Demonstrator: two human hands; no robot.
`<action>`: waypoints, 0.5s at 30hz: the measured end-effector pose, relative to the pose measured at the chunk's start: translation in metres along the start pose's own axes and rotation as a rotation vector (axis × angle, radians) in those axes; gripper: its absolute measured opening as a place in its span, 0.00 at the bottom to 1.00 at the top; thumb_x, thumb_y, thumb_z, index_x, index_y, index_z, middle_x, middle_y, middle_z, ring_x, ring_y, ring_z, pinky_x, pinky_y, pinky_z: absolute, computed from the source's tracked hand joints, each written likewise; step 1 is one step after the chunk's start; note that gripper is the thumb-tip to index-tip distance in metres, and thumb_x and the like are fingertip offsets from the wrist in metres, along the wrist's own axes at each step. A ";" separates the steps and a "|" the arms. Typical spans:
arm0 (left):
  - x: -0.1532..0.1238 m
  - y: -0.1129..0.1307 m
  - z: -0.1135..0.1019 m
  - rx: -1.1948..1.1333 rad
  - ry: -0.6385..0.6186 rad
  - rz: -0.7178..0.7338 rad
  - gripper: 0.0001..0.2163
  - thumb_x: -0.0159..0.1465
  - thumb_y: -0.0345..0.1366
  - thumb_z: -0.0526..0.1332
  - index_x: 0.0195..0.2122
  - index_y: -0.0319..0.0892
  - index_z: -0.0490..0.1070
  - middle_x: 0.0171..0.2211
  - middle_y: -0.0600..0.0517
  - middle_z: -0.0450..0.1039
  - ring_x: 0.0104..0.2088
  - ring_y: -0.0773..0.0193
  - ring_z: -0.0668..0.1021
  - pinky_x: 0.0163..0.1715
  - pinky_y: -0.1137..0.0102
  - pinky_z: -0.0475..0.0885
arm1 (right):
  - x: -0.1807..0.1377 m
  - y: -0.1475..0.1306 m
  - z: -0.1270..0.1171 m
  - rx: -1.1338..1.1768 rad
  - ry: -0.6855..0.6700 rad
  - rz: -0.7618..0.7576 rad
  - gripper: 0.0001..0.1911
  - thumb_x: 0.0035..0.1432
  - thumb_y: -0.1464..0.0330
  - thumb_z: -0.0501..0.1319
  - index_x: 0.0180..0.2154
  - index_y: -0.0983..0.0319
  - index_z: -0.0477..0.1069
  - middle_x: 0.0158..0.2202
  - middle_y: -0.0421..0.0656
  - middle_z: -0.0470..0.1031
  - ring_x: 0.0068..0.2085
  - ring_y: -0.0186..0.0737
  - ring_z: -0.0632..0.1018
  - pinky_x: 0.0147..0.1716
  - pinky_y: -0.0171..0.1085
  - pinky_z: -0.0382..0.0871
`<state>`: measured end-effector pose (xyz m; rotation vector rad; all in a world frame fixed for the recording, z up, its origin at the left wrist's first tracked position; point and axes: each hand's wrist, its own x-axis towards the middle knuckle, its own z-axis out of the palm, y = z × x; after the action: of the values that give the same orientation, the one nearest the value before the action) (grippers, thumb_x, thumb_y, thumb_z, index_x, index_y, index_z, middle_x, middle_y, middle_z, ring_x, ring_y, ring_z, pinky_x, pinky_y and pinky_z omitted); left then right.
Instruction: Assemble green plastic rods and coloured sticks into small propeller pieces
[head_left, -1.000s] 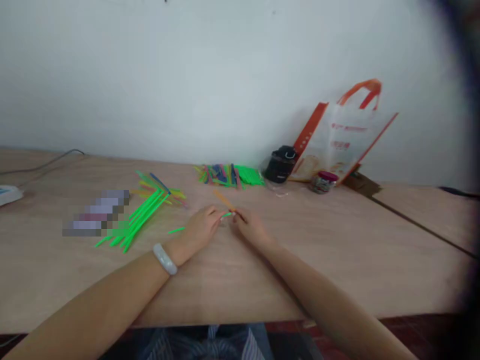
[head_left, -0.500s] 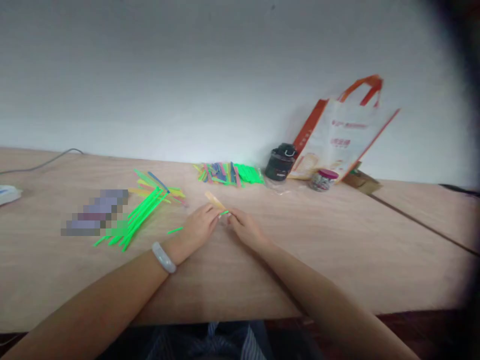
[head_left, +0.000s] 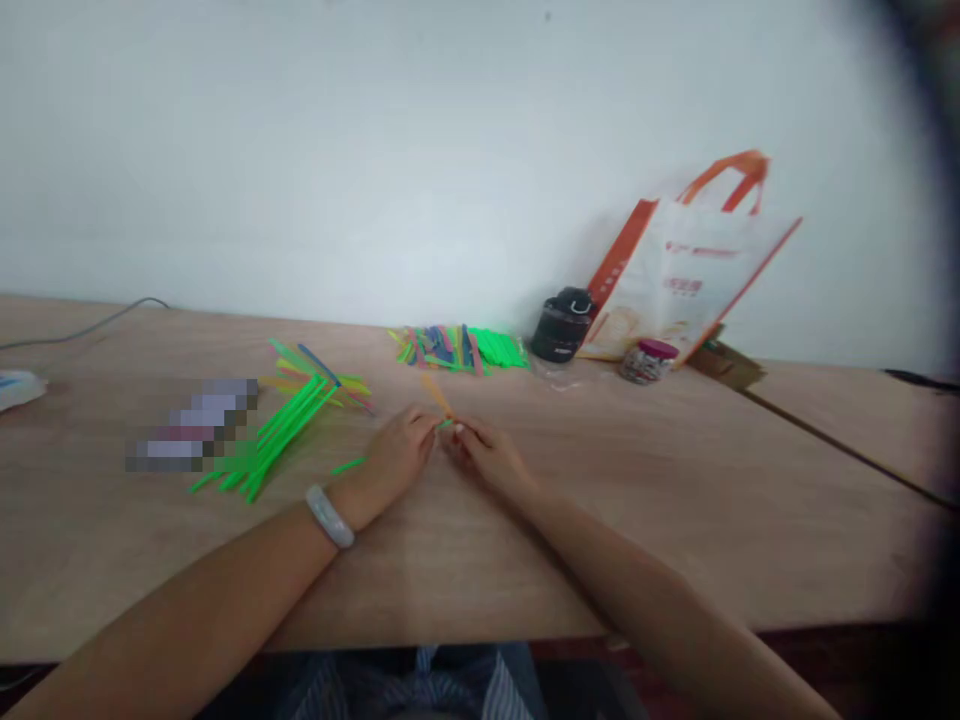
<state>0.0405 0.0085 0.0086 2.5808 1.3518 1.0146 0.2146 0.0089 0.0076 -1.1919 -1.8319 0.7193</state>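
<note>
In the middle of the table, my left hand [head_left: 397, 455] and my right hand [head_left: 491, 457] meet with their fingertips pinched close together. Between them shows a short bit of green strip [head_left: 445, 423]. An orange strip [head_left: 435, 394] sticks up and away from the right fingertips. Another green piece [head_left: 347, 466] pokes out on the left side of my left hand; whether it belongs to the same strip is hidden. To the left lies a loose bundle of long green strips [head_left: 289, 430], with yellow, pink and blue strips [head_left: 356, 385] partly under it.
Farther back lies a clear pack of coloured strips [head_left: 450, 348]. A black container [head_left: 561, 325], a jar with a dark pink lid [head_left: 649, 361] and a white-and-orange bag [head_left: 694, 270] stand by the wall. A pixelated flat object [head_left: 195, 425] and a cable [head_left: 97, 328] are at left.
The orange strip has swung to a steeper angle and shows narrower. My right fingertips have shifted slightly left, closer to the left ones.
</note>
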 end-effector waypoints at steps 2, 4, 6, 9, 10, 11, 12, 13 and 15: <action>-0.001 0.001 -0.001 0.025 -0.010 -0.014 0.13 0.65 0.28 0.52 0.46 0.41 0.72 0.36 0.48 0.69 0.39 0.61 0.73 0.39 0.67 0.71 | -0.001 0.000 0.001 -0.013 0.004 -0.022 0.19 0.59 0.66 0.50 0.46 0.62 0.74 0.28 0.41 0.74 0.31 0.37 0.73 0.33 0.35 0.67; -0.002 0.003 -0.001 0.048 -0.022 -0.025 0.13 0.65 0.28 0.52 0.47 0.41 0.72 0.36 0.48 0.69 0.38 0.61 0.73 0.38 0.68 0.71 | -0.003 0.001 0.002 -0.034 0.006 -0.047 0.19 0.59 0.67 0.50 0.48 0.61 0.74 0.29 0.42 0.74 0.33 0.38 0.73 0.34 0.36 0.67; -0.002 0.004 -0.001 0.062 -0.033 -0.032 0.14 0.65 0.27 0.51 0.48 0.41 0.72 0.36 0.48 0.69 0.37 0.62 0.73 0.38 0.68 0.71 | -0.004 0.001 0.003 -0.063 -0.003 -0.068 0.20 0.59 0.67 0.50 0.49 0.61 0.73 0.31 0.43 0.75 0.34 0.39 0.74 0.35 0.37 0.68; -0.003 0.004 -0.001 0.072 -0.047 -0.043 0.15 0.65 0.27 0.51 0.49 0.41 0.71 0.35 0.48 0.69 0.37 0.62 0.73 0.38 0.68 0.71 | -0.005 0.001 0.004 -0.111 -0.023 -0.098 0.20 0.59 0.67 0.50 0.50 0.62 0.72 0.33 0.44 0.75 0.35 0.40 0.74 0.37 0.38 0.68; -0.003 0.004 -0.001 0.074 -0.051 -0.048 0.15 0.65 0.27 0.51 0.49 0.42 0.71 0.35 0.48 0.69 0.37 0.62 0.73 0.38 0.69 0.71 | -0.005 0.001 0.004 -0.119 -0.023 -0.110 0.20 0.59 0.68 0.50 0.51 0.62 0.72 0.34 0.44 0.76 0.36 0.40 0.74 0.38 0.39 0.68; -0.003 0.004 -0.001 0.074 -0.050 -0.052 0.15 0.65 0.27 0.51 0.49 0.42 0.71 0.35 0.48 0.69 0.37 0.62 0.73 0.38 0.69 0.71 | -0.005 0.001 0.004 -0.120 -0.018 -0.121 0.20 0.59 0.68 0.50 0.51 0.61 0.72 0.35 0.45 0.76 0.37 0.41 0.74 0.38 0.39 0.68; -0.003 0.004 -0.001 0.070 -0.046 -0.053 0.15 0.65 0.27 0.51 0.49 0.42 0.71 0.35 0.48 0.69 0.38 0.62 0.73 0.38 0.69 0.71 | -0.005 0.001 0.004 -0.116 -0.014 -0.128 0.20 0.59 0.68 0.50 0.51 0.61 0.72 0.36 0.45 0.76 0.37 0.41 0.74 0.39 0.39 0.68; -0.003 0.004 0.000 0.063 -0.040 -0.052 0.14 0.65 0.27 0.51 0.49 0.42 0.72 0.36 0.48 0.69 0.38 0.62 0.73 0.38 0.69 0.70 | -0.005 0.000 0.004 -0.109 -0.015 -0.129 0.20 0.59 0.67 0.50 0.51 0.61 0.72 0.36 0.45 0.76 0.38 0.41 0.74 0.39 0.39 0.68; -0.003 0.003 0.000 0.045 -0.022 -0.041 0.14 0.65 0.28 0.51 0.48 0.42 0.72 0.35 0.48 0.69 0.37 0.62 0.73 0.37 0.69 0.70 | -0.005 -0.001 0.004 -0.086 -0.021 -0.113 0.20 0.60 0.66 0.50 0.51 0.61 0.72 0.34 0.44 0.76 0.36 0.41 0.74 0.37 0.39 0.69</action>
<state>0.0412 0.0045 0.0081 2.5762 1.4326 0.9583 0.2124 0.0040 0.0047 -1.1288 -1.9479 0.5971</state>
